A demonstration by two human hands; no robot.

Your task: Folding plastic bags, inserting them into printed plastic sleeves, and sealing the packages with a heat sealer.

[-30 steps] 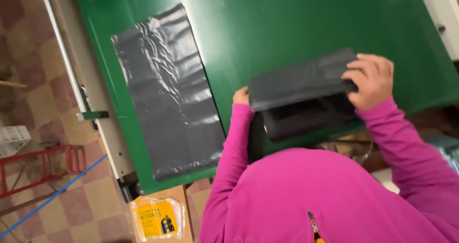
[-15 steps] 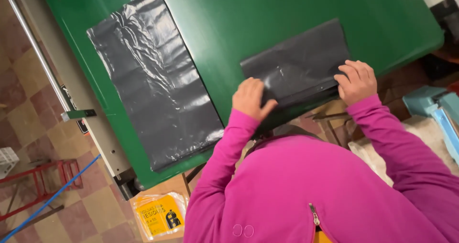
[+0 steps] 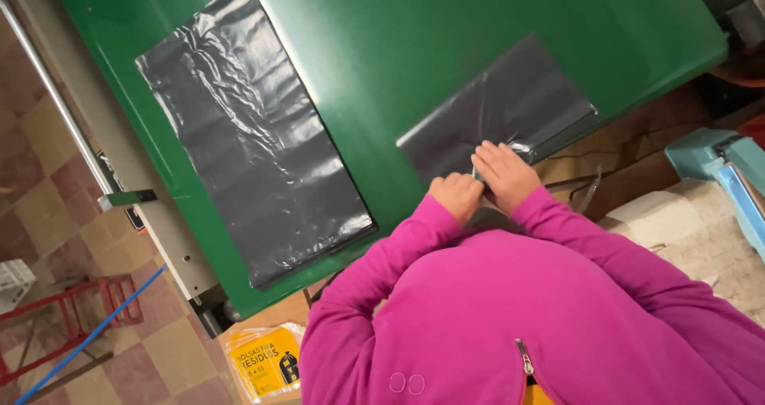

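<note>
A folded black plastic bag [image 3: 510,114] lies flat on the green table [image 3: 414,39] near its front edge. My left hand [image 3: 456,196] and my right hand [image 3: 504,174] are side by side at the bag's near edge, touching each other. Both have their fingers curled on that edge, the left one closed like a fist. My magenta sleeves reach up from the bottom of the view. A second, longer black bag [image 3: 251,134] lies spread out flat to the left, apart from my hands.
A grey metal rail [image 3: 119,174] runs along the table's left side above a tiled floor. A yellow packet [image 3: 264,361] lies below the table edge. A light blue machine [image 3: 721,166] and white material [image 3: 661,214] are at the right. A red frame [image 3: 72,309] stands on the floor.
The folded bag was held up off the table with my hands wide apart. It now lies flat on the table, and both hands have come together at its near edge.
</note>
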